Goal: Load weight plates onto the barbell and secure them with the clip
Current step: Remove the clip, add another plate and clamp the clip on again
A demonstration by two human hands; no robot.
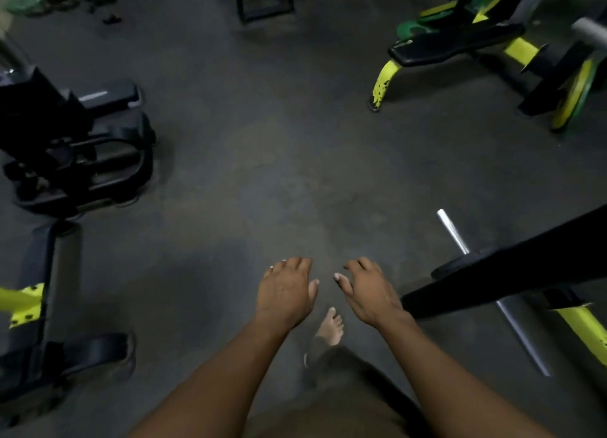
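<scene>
This was a gym. A dark, scuffed rubber floor (262, 161) ran across the whole space. At far right stood a black padded bench (453, 43) on chipped yellow legs, with a yellow-and-green weight plate (573, 96) leaning upright just beside its frame. A steel barbell (453, 230) lay on the floor at near right, carrying a dark plate (460, 267). Black padded machines (75, 148) crowded the left side.

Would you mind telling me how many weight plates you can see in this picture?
2 clearly: a yellow-green plate upright on the machine at far right, and a black plate on the barbell at lower right, partly hidden behind a black frame bar. Others may be hidden in the blurred clutter.
</scene>
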